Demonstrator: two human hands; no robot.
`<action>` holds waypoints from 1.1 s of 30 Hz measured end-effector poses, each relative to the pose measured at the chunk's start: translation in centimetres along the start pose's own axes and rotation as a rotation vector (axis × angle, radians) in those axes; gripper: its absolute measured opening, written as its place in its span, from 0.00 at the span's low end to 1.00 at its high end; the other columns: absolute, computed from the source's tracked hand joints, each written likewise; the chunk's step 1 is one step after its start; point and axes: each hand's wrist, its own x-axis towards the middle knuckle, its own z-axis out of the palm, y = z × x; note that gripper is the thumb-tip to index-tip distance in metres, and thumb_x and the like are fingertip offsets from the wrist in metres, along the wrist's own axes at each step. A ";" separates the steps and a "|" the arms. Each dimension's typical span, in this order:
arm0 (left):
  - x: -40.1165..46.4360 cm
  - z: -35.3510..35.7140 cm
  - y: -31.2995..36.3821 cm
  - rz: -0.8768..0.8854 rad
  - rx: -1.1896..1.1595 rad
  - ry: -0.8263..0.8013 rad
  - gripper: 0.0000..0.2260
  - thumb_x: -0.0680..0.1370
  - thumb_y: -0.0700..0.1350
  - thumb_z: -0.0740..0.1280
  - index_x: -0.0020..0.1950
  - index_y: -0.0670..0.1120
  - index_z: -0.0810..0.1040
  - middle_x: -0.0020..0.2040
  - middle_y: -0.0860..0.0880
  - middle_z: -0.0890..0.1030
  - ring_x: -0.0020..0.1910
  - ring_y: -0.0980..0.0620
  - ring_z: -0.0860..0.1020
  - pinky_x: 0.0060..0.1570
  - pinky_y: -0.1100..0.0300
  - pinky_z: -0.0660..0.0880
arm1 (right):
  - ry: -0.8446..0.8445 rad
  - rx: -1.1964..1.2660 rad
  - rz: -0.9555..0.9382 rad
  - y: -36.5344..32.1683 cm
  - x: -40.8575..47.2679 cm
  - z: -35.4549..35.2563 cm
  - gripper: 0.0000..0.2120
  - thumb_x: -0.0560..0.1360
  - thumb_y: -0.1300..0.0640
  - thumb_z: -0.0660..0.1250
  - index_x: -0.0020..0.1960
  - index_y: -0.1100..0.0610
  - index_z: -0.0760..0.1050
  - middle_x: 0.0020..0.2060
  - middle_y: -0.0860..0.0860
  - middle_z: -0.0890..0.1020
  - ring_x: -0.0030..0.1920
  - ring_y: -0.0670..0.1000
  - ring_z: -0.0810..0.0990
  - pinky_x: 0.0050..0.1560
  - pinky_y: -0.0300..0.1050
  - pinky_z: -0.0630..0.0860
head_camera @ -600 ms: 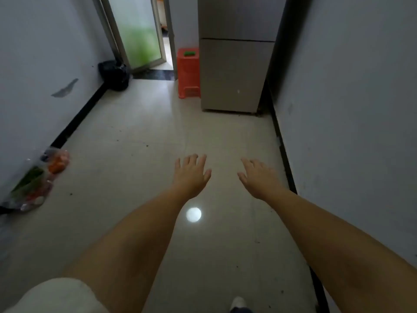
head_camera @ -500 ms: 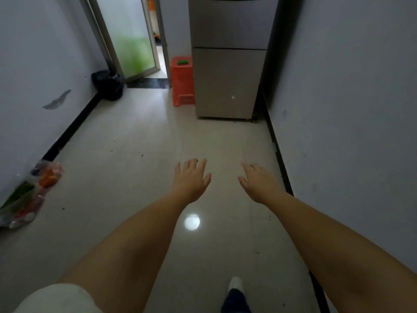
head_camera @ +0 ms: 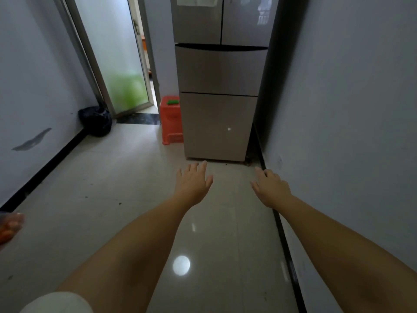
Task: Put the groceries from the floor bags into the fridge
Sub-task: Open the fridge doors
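Fridge (head_camera: 220,105) doors unlabelled, shut.

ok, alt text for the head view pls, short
Two bare hands, left hand and right hand, reach forward open and empty over a pale tiled floor toward a closed steel fridge at the corridor's end. An orange stool stands left of the fridge; a grocery bag lies at the left edge.
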 end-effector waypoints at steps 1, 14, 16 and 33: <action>1.7 -0.2 0.1 -0.005 -0.011 0.007 0.25 0.81 0.56 0.51 0.76 0.48 0.55 0.74 0.44 0.63 0.72 0.44 0.62 0.72 0.45 0.56 | 0.000 0.006 -0.009 0.0 1.8 -0.5 0.26 0.81 0.46 0.48 0.77 0.53 0.50 0.73 0.56 0.60 0.70 0.59 0.63 0.66 0.57 0.63; 30.5 -2.5 -3.3 0.011 -0.019 0.128 0.24 0.81 0.56 0.53 0.75 0.49 0.57 0.72 0.45 0.65 0.71 0.45 0.64 0.71 0.45 0.59 | 0.100 0.012 -0.083 -2.1 30.0 -7.1 0.27 0.81 0.44 0.47 0.77 0.50 0.46 0.74 0.55 0.58 0.71 0.57 0.62 0.66 0.57 0.65; 36.1 -3.8 -3.9 0.009 -0.042 0.135 0.25 0.81 0.56 0.53 0.76 0.49 0.56 0.72 0.45 0.65 0.71 0.45 0.63 0.71 0.45 0.59 | 0.122 0.013 -0.064 -2.3 34.8 -9.1 0.27 0.81 0.44 0.47 0.77 0.50 0.46 0.74 0.55 0.59 0.71 0.57 0.62 0.66 0.56 0.65; 73.0 -6.8 -3.8 0.005 -0.213 0.184 0.24 0.81 0.55 0.52 0.76 0.48 0.56 0.73 0.44 0.64 0.71 0.45 0.63 0.70 0.46 0.61 | 0.219 0.301 -0.084 -3.4 70.8 -18.3 0.27 0.81 0.44 0.49 0.77 0.50 0.48 0.74 0.56 0.60 0.71 0.57 0.63 0.67 0.58 0.66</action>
